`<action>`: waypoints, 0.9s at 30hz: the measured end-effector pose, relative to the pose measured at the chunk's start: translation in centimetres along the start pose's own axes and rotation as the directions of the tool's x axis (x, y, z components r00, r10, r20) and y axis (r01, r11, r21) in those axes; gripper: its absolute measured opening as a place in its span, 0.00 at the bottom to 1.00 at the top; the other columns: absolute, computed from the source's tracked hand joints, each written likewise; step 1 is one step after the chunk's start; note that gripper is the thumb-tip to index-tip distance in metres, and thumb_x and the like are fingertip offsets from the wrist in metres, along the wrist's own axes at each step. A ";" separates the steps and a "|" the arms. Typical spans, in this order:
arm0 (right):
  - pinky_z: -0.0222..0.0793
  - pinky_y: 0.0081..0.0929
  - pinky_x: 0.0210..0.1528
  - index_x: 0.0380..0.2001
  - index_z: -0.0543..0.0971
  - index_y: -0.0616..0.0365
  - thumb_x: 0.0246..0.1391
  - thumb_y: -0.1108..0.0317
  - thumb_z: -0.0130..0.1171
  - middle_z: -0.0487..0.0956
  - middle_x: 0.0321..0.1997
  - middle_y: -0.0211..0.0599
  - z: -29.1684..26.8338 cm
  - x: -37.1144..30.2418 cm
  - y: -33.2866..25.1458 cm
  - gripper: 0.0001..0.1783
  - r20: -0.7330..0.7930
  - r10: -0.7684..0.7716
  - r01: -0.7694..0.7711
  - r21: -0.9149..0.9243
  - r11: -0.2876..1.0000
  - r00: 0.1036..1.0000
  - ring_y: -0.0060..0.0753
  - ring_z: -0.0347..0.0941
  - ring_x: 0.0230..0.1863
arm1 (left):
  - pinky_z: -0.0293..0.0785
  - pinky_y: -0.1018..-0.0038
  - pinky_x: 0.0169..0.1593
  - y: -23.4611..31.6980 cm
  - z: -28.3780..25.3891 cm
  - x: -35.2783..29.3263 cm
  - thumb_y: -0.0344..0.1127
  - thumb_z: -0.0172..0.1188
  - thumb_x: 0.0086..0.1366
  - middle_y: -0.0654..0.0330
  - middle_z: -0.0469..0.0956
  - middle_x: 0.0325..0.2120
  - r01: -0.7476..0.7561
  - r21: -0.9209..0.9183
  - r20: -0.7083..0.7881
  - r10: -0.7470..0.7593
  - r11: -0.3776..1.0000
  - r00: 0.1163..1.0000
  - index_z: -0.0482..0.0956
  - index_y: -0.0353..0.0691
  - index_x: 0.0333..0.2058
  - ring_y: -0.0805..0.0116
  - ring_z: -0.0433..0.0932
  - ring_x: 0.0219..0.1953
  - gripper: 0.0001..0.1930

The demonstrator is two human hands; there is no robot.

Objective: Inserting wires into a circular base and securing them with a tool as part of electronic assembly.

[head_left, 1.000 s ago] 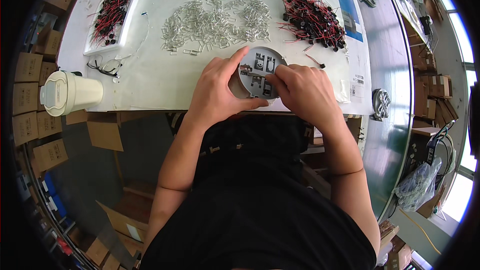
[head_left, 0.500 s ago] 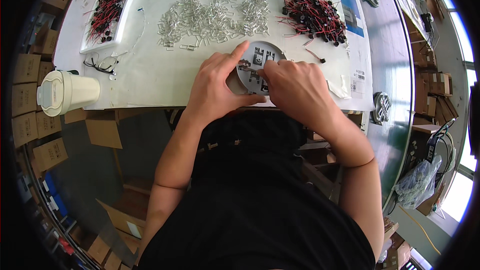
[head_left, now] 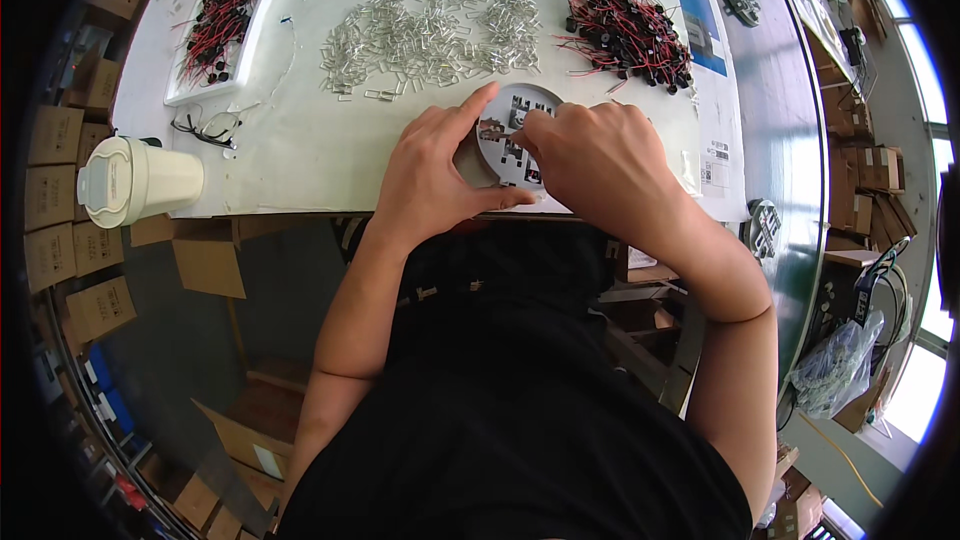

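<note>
A round grey plate [head_left: 497, 162] with a raised rim stands near the table's front edge, dark and metallic parts set on its face. My left hand [head_left: 430, 170] spans its left side, index finger and thumb spread against the rim at far and near ends. Over the plate's right part lies my right hand [head_left: 600, 155], its fingers pinched together at the plate's middle; what they hold is too small and covered to name. Beyond the hands spreads a pile of small clear U-shaped pieces [head_left: 430, 40]. To its right sits a heap of black round parts with red wires [head_left: 630, 35].
At the left, a white foam tray [head_left: 250, 35] holds more wired parts. Glasses [head_left: 205, 128] and a cream lidded cup [head_left: 165, 180] are near the left table edge. Grey metal parts [head_left: 740, 2] lie at the right. Cardboard boxes [head_left: 100, 305] fill the shelves at left.
My right hand has shifted slightly right and away from me, with the elbow swinging outward. It now covers most of a loose wired part. My left hand stays nearly in place.
</note>
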State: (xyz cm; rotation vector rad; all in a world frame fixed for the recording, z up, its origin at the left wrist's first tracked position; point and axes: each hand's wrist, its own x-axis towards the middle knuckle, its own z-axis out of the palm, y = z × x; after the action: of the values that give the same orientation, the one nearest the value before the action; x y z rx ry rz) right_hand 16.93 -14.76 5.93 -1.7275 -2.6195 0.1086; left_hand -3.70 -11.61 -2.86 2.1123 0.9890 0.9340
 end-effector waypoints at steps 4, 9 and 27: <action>0.75 0.45 0.27 0.29 0.82 0.54 0.65 0.63 0.61 0.82 0.23 0.43 0.2 -0.4 0.4 0.10 0.005 -0.010 0.010 -0.025 1.000 1.000 0.50 0.83 0.25 | 0.77 0.59 0.51 -0.1 0.0 0.0 0.60 0.86 0.42 0.55 0.82 0.36 -0.015 0.001 -0.009 0.015 1.000 1.000 0.72 0.41 0.70 0.54 0.80 0.40 0.58; 0.76 0.41 0.27 0.28 0.82 0.53 0.59 0.66 0.62 0.82 0.21 0.39 1.2 -0.8 0.9 0.07 0.000 -0.039 0.039 -0.060 0.997 0.999 0.47 0.84 0.25 | 0.78 0.62 0.51 0.0 -0.1 -0.3 0.54 0.88 0.40 0.55 0.82 0.40 0.004 0.009 0.008 -0.004 1.000 1.000 0.73 0.41 0.70 0.58 0.80 0.42 0.58; 0.78 0.36 0.31 0.52 0.78 0.53 0.50 0.54 0.77 0.78 0.38 0.31 5.5 -4.3 -0.8 0.29 -0.479 0.022 0.067 0.168 0.984 0.877 0.38 0.82 0.32 | 0.74 0.79 0.39 -0.4 -0.1 0.4 0.24 0.66 0.69 0.63 0.78 0.31 0.214 -0.400 0.039 -0.216 0.891 0.976 0.84 0.34 0.54 0.75 0.76 0.33 0.15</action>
State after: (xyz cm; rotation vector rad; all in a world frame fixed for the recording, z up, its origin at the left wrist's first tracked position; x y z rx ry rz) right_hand 17.72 -19.31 0.63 -1.4361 -2.1919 -0.0749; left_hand -3.78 -11.01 -2.98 1.6216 0.9201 0.9400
